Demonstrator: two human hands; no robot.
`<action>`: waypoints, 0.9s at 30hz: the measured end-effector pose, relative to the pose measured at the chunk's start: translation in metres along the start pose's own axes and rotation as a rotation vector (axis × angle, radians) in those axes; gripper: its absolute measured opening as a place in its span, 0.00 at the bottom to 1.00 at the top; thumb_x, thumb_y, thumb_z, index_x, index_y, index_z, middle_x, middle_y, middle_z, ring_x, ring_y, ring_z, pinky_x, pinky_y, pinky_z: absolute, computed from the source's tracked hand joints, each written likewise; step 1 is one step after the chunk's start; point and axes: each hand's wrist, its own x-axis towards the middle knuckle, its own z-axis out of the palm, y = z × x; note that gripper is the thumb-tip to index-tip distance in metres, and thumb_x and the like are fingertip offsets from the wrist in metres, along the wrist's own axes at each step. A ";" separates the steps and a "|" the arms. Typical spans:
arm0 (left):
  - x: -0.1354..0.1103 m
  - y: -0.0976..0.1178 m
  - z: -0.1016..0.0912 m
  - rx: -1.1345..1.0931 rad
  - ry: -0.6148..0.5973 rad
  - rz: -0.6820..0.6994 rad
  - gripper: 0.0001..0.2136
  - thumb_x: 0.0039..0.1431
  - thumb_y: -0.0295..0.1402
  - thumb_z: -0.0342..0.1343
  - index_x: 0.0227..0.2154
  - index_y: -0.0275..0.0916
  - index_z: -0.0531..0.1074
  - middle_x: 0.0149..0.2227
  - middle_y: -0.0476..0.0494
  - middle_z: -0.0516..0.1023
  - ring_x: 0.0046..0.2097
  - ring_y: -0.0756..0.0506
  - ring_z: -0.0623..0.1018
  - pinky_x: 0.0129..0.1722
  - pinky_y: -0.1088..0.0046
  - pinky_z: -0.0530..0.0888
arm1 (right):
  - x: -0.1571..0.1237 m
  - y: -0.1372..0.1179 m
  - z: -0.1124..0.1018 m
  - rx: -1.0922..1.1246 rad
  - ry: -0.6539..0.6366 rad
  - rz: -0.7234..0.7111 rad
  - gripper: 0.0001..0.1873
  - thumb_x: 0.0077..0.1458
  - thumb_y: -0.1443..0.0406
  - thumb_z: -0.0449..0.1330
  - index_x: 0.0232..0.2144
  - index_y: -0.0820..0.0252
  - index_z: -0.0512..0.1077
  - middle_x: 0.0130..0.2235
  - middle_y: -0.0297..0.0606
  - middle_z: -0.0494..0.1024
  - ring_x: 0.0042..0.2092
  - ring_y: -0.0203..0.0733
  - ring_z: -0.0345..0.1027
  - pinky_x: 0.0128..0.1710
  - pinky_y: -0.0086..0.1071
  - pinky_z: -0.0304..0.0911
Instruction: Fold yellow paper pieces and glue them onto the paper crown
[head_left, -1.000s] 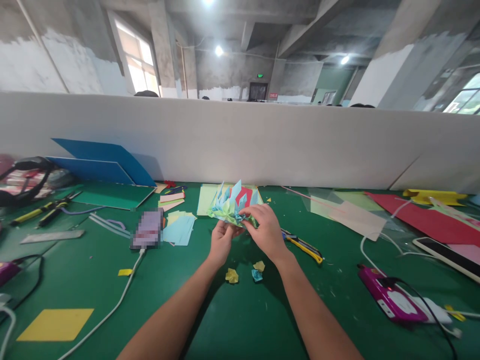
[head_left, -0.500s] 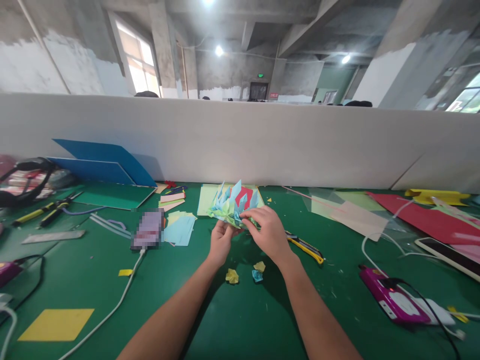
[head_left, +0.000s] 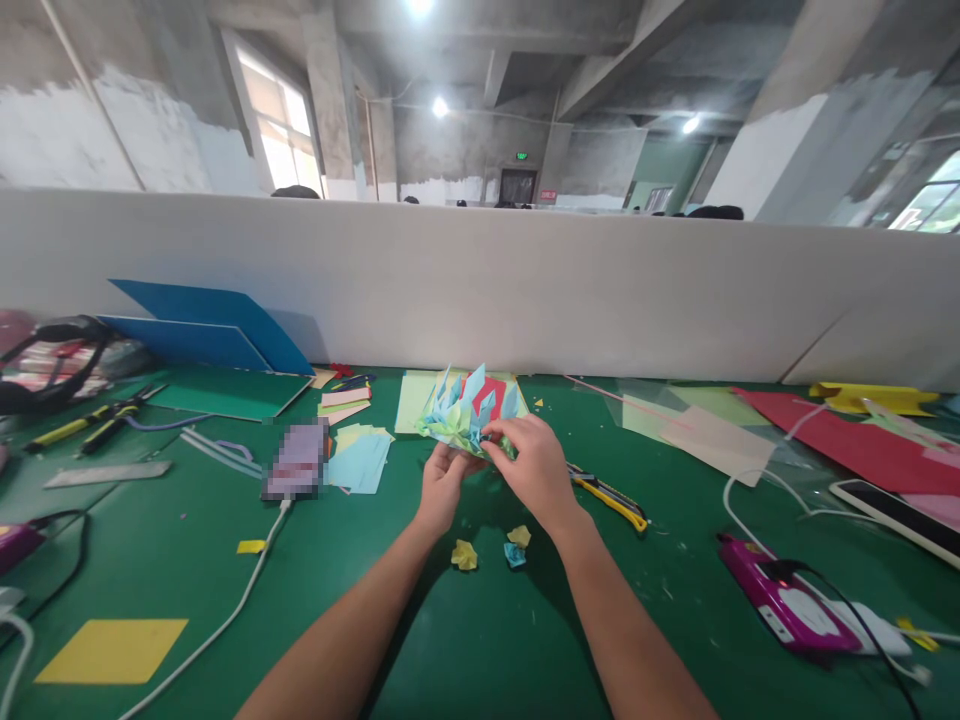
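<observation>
A folded paper flower (head_left: 459,410) with pointed blue petals and light green outer leaves is held up over the green table. My left hand (head_left: 442,485) grips it from below on its left side, thumb against the green leaves. From the right, my right hand (head_left: 531,462) pinches the paper at the flower's near right edge; the exact fold between its fingertips is partly hidden. Below the hands lie a crumpled yellow paper piece (head_left: 464,555), a second yellow piece (head_left: 519,537) and a crumpled blue piece (head_left: 514,554).
A yellow utility knife (head_left: 611,498) lies right of my right hand. Blue paper squares (head_left: 361,462) and a charging phone (head_left: 297,458) are on the left. At right are a red sheet (head_left: 832,435) and a purple power bank (head_left: 784,595). A white partition (head_left: 525,290) stands behind.
Both hands keep their hold on the paper flower. My right hand's fingers have shifted very slightly at its near right edge. The loose pieces lie as before.
</observation>
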 end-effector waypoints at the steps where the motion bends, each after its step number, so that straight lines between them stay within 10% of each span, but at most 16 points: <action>1: 0.000 0.000 0.000 0.004 0.004 0.002 0.19 0.35 0.39 0.70 0.31 0.38 0.74 0.30 0.46 0.82 0.32 0.44 0.81 0.38 0.64 0.77 | 0.000 0.000 0.000 -0.011 -0.004 -0.010 0.04 0.52 0.71 0.61 0.31 0.58 0.74 0.30 0.36 0.80 0.35 0.45 0.69 0.37 0.36 0.60; 27: -0.004 0.009 0.002 0.038 -0.056 0.027 0.14 0.33 0.33 0.67 0.27 0.38 0.76 0.26 0.47 0.80 0.32 0.45 0.79 0.37 0.69 0.74 | 0.002 -0.003 -0.002 -0.229 -0.125 -0.113 0.09 0.55 0.74 0.57 0.26 0.59 0.72 0.26 0.37 0.77 0.33 0.43 0.64 0.34 0.35 0.54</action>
